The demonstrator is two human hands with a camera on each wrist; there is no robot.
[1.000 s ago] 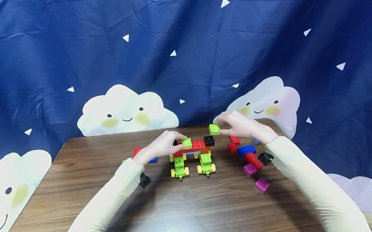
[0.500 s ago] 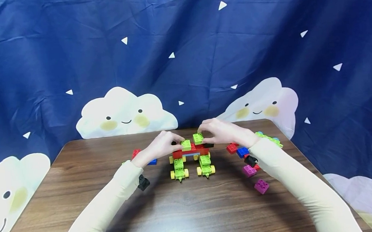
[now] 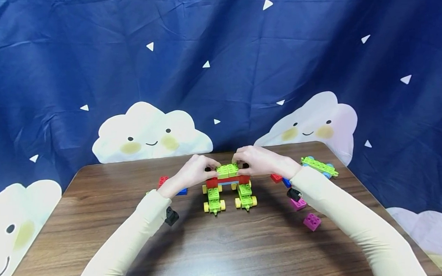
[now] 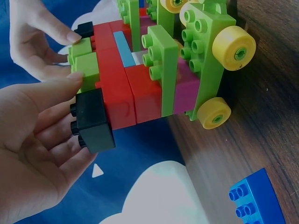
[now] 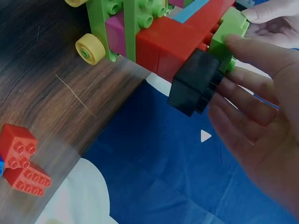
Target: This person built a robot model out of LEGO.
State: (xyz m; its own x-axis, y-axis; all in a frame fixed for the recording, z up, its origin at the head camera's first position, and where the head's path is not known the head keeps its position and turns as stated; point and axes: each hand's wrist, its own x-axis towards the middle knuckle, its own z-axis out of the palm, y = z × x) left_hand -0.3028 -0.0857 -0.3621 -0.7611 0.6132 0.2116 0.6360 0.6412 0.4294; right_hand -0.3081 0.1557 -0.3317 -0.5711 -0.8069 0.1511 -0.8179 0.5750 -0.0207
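Observation:
A building-brick structure stands mid-table on two green wheeled bases (image 3: 246, 202) with yellow wheels. Red bricks (image 4: 114, 81) bridge it, and a black brick (image 4: 96, 119) sits at each top end. Between the black bricks, two light green bricks sit side by side on the red ones. My left hand (image 3: 194, 170) pinches the left green brick (image 3: 222, 172) between thumb and fingers. With thumb and fingers, my right hand (image 3: 260, 160) pinches the right green brick (image 5: 227, 35). In the right wrist view, red studs show beside that brick; whether it is fully seated I cannot tell.
A green wheeled base (image 3: 319, 165) with blue wheels lies at the right. Red bricks (image 5: 21, 147), a blue brick and purple bricks (image 3: 312, 221) lie nearer on that side. Left of the structure are a red brick (image 3: 163, 180) and a blue brick (image 4: 257, 198).
My right hand has carried its green brick left and down from the air onto the red bricks, beside the other green brick. My left hand has stayed on its brick.

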